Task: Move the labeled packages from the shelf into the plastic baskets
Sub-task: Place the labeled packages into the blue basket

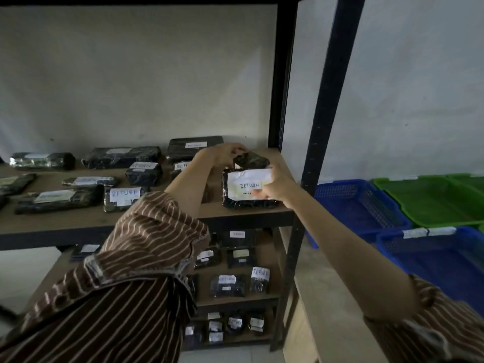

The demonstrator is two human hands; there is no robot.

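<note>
Step in hand: a pick from the shelf [146,218] is judged to be under way, with both hands at its right end.
Right hand: the right hand [275,189] is closed on the right edge of the RETURN package [248,191]; the fingers are curled round the edge, over the corner of its white label, presumably so that the package can be tilted or drawn off the board.
Left hand: the left hand [225,153] is reached over, just beyond the right hand, and its fingertips are pinched on the small dark package [252,159] lying behind the labelled one; it appears to be lifted slightly at one end, though contact with the board cannot be judged.
Held package: it is black-wrapped and rests at the front right corner of the shelf, label turned up so the word can be read.
Other packages: more dark labelled packages [125,195] are laid out to the left of the left hand, and further ones are seen on the lower shelves beneath both arms.
Baskets: the blue baskets [361,205] and the green basket [429,203] are set on the floor to the right of the right hand, well apart from the shelf; no packages are seen in them.
Next move: a carry rightward and downward would be called for.
</note>
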